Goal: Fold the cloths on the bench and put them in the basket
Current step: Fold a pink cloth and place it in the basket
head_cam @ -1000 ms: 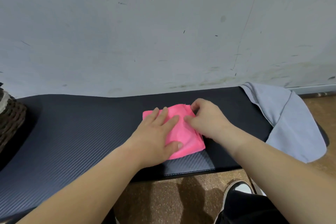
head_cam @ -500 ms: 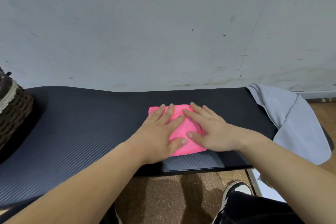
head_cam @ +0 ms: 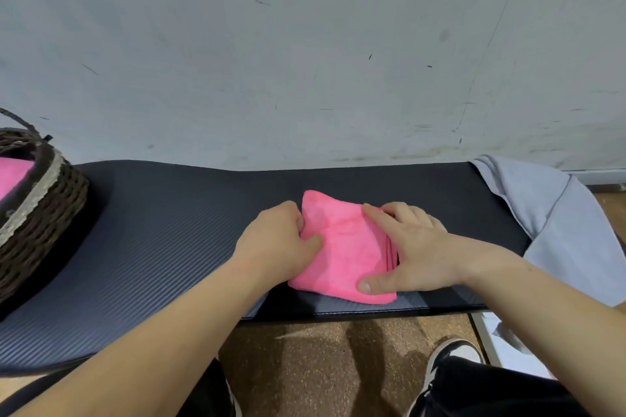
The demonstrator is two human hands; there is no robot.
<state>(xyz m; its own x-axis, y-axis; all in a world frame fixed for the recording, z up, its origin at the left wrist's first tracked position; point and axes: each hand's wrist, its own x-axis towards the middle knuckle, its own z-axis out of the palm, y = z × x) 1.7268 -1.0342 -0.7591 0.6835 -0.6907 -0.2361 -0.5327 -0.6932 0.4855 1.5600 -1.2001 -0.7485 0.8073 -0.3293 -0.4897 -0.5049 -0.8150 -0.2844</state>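
Near the front edge of the counter [head_cam: 169, 230], the left hand [head_cam: 276, 240] pinches the folded pink cloth [head_cam: 342, 247]; the right hand [head_cam: 416, 247] presses it, fingers spread. Lifting both sides together should keep the folds.

In front of me is a big wall [head_cam: 305, 61]. It is pale grey-blue, with little dark marks, thin scratches and some yellowish stains low down. A long dark bench [head_cam: 169, 230] with a ribbed top stands right against it. Under the bench the floor [head_cam: 305, 366] is brown and speckled, with soft shadows.
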